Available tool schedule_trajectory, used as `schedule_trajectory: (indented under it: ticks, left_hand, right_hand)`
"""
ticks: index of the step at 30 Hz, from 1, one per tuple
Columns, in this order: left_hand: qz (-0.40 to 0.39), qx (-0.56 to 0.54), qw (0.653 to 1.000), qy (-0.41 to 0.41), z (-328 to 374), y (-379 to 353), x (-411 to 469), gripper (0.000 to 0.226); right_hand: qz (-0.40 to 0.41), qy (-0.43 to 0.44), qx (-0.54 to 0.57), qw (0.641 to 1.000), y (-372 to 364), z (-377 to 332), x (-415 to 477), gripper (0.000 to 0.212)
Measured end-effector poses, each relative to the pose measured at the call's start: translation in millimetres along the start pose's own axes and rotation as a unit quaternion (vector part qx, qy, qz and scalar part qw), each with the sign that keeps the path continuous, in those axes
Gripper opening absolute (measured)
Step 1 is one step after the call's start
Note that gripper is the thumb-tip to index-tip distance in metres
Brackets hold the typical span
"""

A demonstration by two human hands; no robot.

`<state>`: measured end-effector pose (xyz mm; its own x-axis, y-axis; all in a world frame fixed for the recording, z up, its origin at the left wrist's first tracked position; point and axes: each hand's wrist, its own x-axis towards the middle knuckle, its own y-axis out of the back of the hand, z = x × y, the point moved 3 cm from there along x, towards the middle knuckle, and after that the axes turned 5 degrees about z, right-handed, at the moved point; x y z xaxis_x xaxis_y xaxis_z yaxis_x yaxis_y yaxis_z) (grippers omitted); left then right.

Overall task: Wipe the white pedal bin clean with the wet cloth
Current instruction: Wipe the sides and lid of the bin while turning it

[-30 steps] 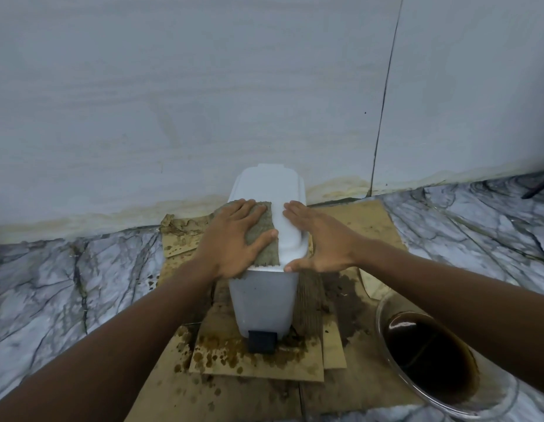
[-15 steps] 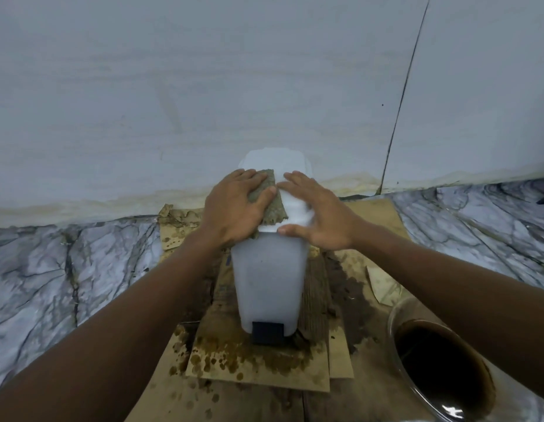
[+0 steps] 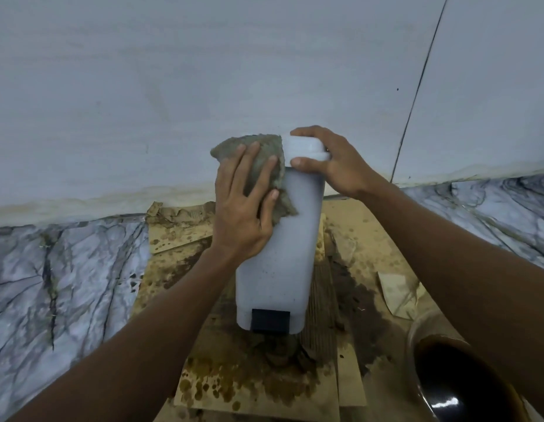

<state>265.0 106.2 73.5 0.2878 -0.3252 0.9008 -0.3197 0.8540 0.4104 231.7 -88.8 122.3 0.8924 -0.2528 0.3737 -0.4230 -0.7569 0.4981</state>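
Nearest the camera, well below both hands, stained brown cardboard (image 3: pixel 252 388) lies in overlapping sheets, blotched with dark wet spots. Down to the right of the right-hand grip sits a round metal pot (image 3: pixel 415 336) holding dark liquid, apart from the bin. The white pedal bin (image 3: pixel 282 257) stands on the cardboard, a tall, smooth plastic box with rounded corners, speckled with grime. Its black square pedal (image 3: pixel 270 320) juts from the base, directly beneath the hands.

Higher up, the left hand (image 3: pixel 243 208) lies flat with fingers spread, pressing the wet cloth (image 3: pixel 234 146) against the bin's upper left corner. The cloth is coarse, grey-green and crumpled, bunching above the fingertips and hanging ragged below the thumb. Just beside it, the right hand (image 3: pixel 337 167) grips the lid (image 3: pixel 302 147), fingers curled over the top and thumb pinching the front edge. The lid is a paler, rounded cap. Both forearms are bare.

To either side of the hands spreads a grey-veined marble floor (image 3: pixel 66 263). Behind the grip rises a pale, matt wall (image 3: pixel 188 86), yellow-stained along its foot, with a thin dark seam (image 3: pixel 419 89) running up to the right of the right hand.
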Motion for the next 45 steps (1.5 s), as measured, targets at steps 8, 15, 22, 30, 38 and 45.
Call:
schedule_trajectory:
  ticks: [8,15,22,30,38,45]
  left_hand:
    - [-0.057,0.067,0.994,0.065,-15.2,-26.6,-32.8,0.074]
    - [-0.069,0.106,0.984,0.126,11.9,-43.2,-26.3,0.07]
    - [-0.139,0.081,0.986,-0.047,8.8,-46.3,-23.1,0.07]
    - [-0.021,-0.033,0.952,0.303,-6.6,-40.3,-12.4,0.076]
    - [-0.03,0.084,0.96,0.264,12.8,-50.7,-1.3,0.078]
    - [-0.12,0.15,0.98,0.061,37.6,-65.7,-13.3,0.074]
  right_hand:
    - [0.01,-0.016,0.04,0.999,-2.2,10.3,25.8,0.051]
    - [0.034,0.02,0.05,0.998,-2.0,12.2,26.5,0.054]
    - [0.028,-0.01,0.08,0.996,1.9,12.5,25.1,0.046]
    - [0.035,-0.027,0.083,0.996,-5.1,7.3,25.1,0.043]
    - [0.045,-0.032,0.083,0.995,-7.3,3.6,23.5,0.046]
    - [0.034,-0.029,0.075,0.996,-5.3,2.8,22.2,0.044]
